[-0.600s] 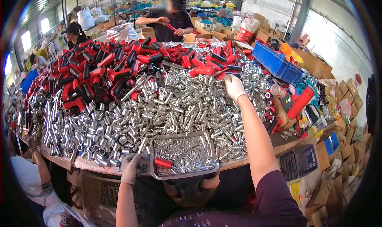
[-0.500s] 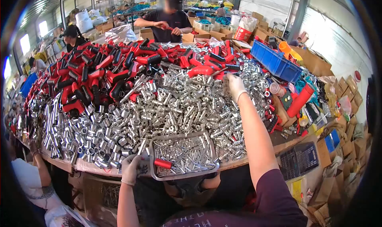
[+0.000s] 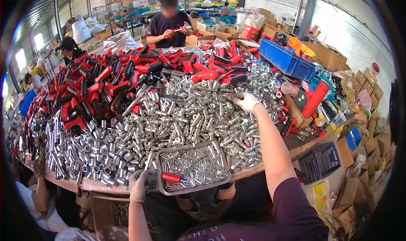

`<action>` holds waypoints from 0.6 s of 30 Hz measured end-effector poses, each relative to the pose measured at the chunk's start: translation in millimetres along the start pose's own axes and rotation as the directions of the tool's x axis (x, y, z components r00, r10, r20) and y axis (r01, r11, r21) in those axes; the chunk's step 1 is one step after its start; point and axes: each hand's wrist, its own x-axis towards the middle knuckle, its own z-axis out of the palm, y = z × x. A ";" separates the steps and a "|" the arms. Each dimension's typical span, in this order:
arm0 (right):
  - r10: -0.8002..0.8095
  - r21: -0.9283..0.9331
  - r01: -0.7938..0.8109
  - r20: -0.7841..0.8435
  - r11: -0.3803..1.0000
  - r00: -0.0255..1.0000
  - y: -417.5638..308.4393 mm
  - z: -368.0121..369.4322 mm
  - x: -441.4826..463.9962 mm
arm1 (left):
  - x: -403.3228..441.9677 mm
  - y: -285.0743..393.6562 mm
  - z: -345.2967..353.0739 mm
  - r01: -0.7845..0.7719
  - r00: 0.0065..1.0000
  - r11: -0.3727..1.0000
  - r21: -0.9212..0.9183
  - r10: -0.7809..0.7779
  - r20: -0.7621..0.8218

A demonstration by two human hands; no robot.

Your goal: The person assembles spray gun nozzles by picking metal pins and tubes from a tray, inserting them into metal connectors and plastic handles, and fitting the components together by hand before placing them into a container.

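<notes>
My left hand [image 3: 138, 186], in a pale work glove, is closed around a slim silver metal shaft [image 3: 149, 161] that points upward by the tray's left corner. My gloved right hand [image 3: 248, 102] reaches over the heap of small silver metal fittings [image 3: 198, 110], its fingers partly apart at the surface; nothing shows between them. In front of me sits a grey plastic tray [image 3: 193, 189] of small metal pins and screws. A red cylindrical piece [image 3: 171, 177] lies at the tray's left side.
Red-and-black tool handles [image 3: 105, 78] pile up at the back left. Silver sockets [image 3: 105, 152] lie front left. A blue bin [image 3: 285, 59] and red tube [image 3: 316, 98] stand at the right. Across the table, a person [image 3: 169, 27] holds a red-handled piece.
My right hand has come slightly nearer across the fittings. My left hand keeps the shaft by the tray. The view has shifted slightly, and the person opposite has lowered their hands.
</notes>
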 end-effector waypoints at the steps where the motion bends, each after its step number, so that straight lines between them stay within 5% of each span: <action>1: 0.002 0.001 -0.002 -0.001 1.000 1.000 3.7 0.6 -4.3 | -1.0 2.8 0.7 -0.001 1.000 1.000 0.001 0.001 0.002; 5: -0.094 0.049 0.099 -0.104 0.994 0.990 15.5 1.7 -18.9 | -3.9 7.1 1.4 0.068 0.998 0.997 -0.020 -0.068 0.006; 6: -0.020 0.340 0.066 -0.135 0.938 0.991 16.8 -2.1 -17.5 | -3.3 7.8 1.1 0.048 0.999 0.999 -0.005 -0.048 0.006; 7: 0.059 0.604 0.039 -0.142 0.796 0.988 17.0 -3.6 -15.7 | -3.8 9.8 1.3 0.045 0.999 0.999 -0.001 -0.045 0.004; 8: 0.115 0.898 0.086 -0.149 0.431 0.982 15.0 -1.0 -13.3 | -5.8 12.0 2.6 0.062 0.998 0.998 -0.015 -0.062 -0.003; 9: 0.124 0.842 0.058 -0.147 0.536 0.981 11.1 -6.4 -14.9 | -7.4 13.4 3.6 0.079 0.997 0.996 -0.031 -0.080 -0.009; 11: 0.057 0.264 0.003 -0.222 0.965 0.973 30.5 -2.7 7.8 | -1.8 -2.2 0.0 0.043 0.999 0.999 -0.034 -0.044 -0.017; 12: 0.146 0.784 -0.036 -0.071 0.620 0.987 10.1 -13.8 -11.7 | 2.0 -6.4 -1.5 0.002 1.000 0.999 -0.043 -0.003 -0.023; 13: 0.175 0.877 -0.030 -0.063 0.480 0.983 5.2 -18.1 -15.2 | 2.4 -3.3 -0.9 -0.002 1.000 0.999 -0.037 0.001 -0.016; 15: 0.082 0.255 -0.008 -0.283 0.967 0.956 4.0 -18.7 -7.8 | -3.0 2.9 2.5 0.043 0.999 0.998 -0.037 -0.044 -0.029; 16: 0.134 0.493 -0.028 -0.182 0.870 0.974 -0.7 -17.0 -9.7 | -4.7 6.1 2.6 0.046 0.999 0.998 -0.035 -0.046 -0.001; 17: 0.140 0.844 -0.004 -0.085 0.537 0.986 -3.5 -14.2 -15.0 | -5.0 6.9 1.9 0.046 0.999 0.999 -0.027 -0.046 0.009; 18: 0.164 0.698 0.000 -0.169 0.717 0.972 -10.1 -16.7 -20.0 | -4.6 6.0 1.9 0.029 1.000 1.000 -0.002 -0.029 -0.012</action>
